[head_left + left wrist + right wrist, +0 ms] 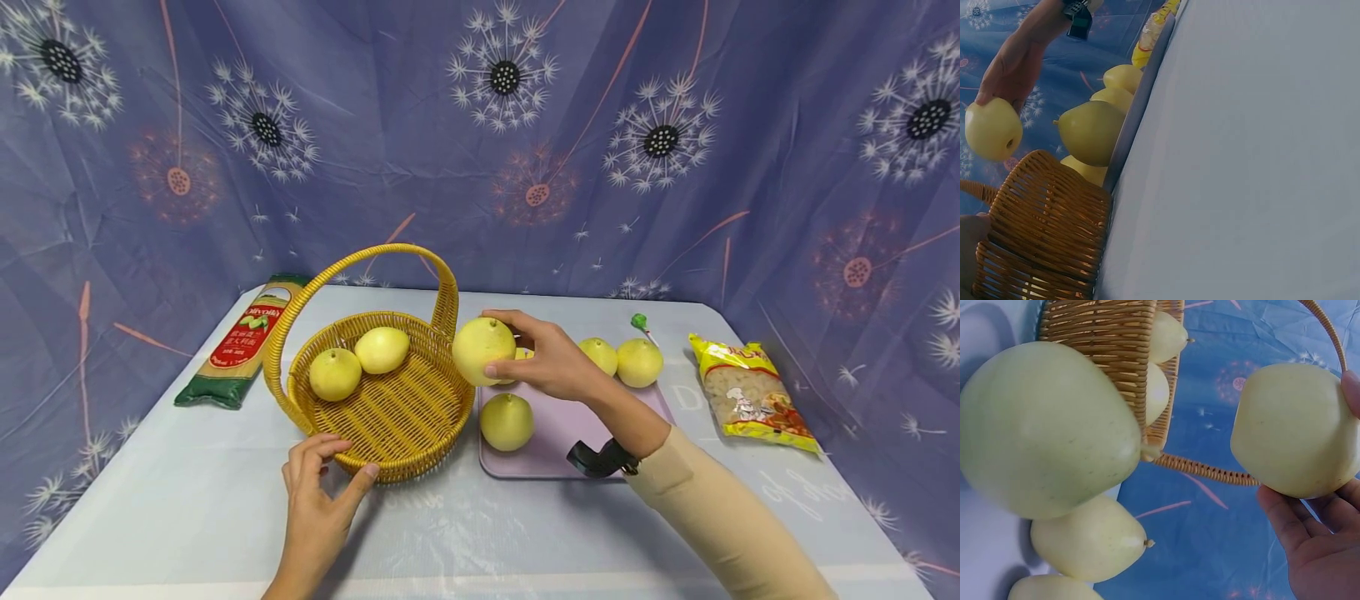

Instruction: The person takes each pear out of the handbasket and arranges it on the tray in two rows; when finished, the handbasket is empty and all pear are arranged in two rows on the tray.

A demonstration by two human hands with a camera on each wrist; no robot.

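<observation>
A yellow wicker basket (420, 454) with a tall handle holds two yellow-green pears (335, 374). At its front left rim my left hand (318, 492) grips the edge, thumb on the outer side; only part of that hand shows in the left wrist view. My right hand (551, 354) holds another pear (483, 351) in the air, between thumb and fingers, beside the basket's right rim. Below it a greener pear (507, 422) stands on a pink tray (555, 425). More pears (639, 363) sit toward the tray's back, one partly hidden behind my right hand.
Left of the basket lies a green and gold packet (247, 337) with a red label. A yellow bag (753, 392) with a clear front lies to the right. Behind the tray is a green-headed lollipop (639, 322). A patterned blue cloth (390, 125) hangs behind the table.
</observation>
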